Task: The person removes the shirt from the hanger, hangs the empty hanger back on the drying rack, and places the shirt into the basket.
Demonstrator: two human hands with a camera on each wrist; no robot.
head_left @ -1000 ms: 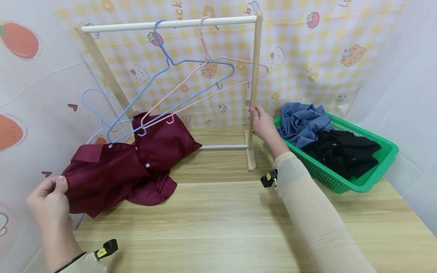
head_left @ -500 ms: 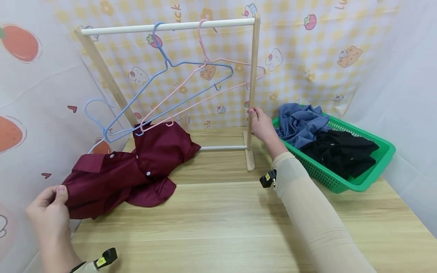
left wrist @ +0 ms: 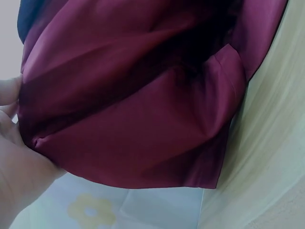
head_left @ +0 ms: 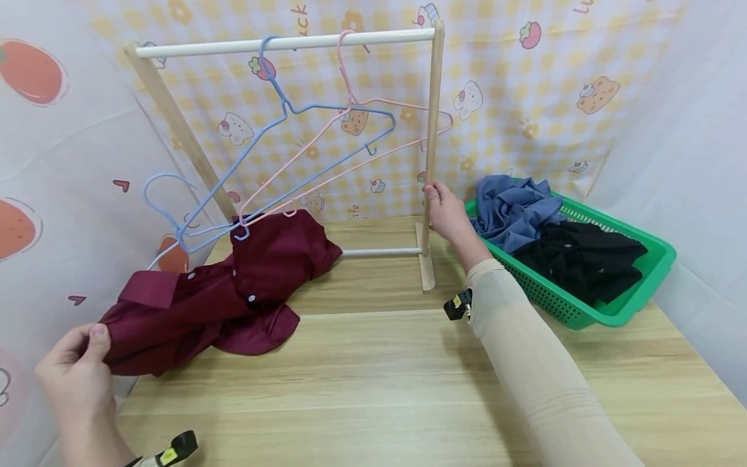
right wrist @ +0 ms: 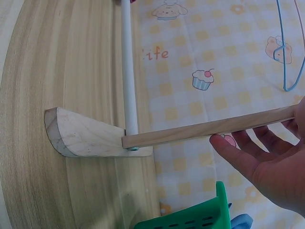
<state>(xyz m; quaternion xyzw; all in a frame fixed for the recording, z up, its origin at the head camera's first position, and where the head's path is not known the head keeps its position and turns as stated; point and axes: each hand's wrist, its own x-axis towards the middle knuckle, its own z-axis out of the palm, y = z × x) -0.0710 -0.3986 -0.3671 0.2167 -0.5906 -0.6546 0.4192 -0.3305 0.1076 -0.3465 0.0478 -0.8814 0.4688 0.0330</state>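
Observation:
At the left of the table, my left hand (head_left: 78, 373) pinches the edge of a maroon button shirt (head_left: 192, 311). The fabric hangs partly spread, and in the left wrist view the maroon shirt (left wrist: 133, 119) droops beside the fingers. A pale blue hanger (head_left: 166, 214) rises behind the shirt, its hook off the rail; its lower part is hidden by cloth. My right hand (head_left: 448, 211) grips the right post (head_left: 434, 117) of a small wooden clothes rack. In the right wrist view, fingers of the right hand (right wrist: 271, 152) lie along that post (right wrist: 200, 129).
A blue hanger (head_left: 245, 146) and a pink hanger (head_left: 315, 139) hang from the white rail (head_left: 204, 47). Right of the rack, a green basket (head_left: 648, 301) holds a blue garment (head_left: 513, 207) and a black garment (head_left: 589, 259). Patterned cloth (head_left: 513, 91) lines the back.
My left hand has shifted slightly left and down with the shirt, and the pale blue hanger behind it sits lower. My right hand stays on the post.

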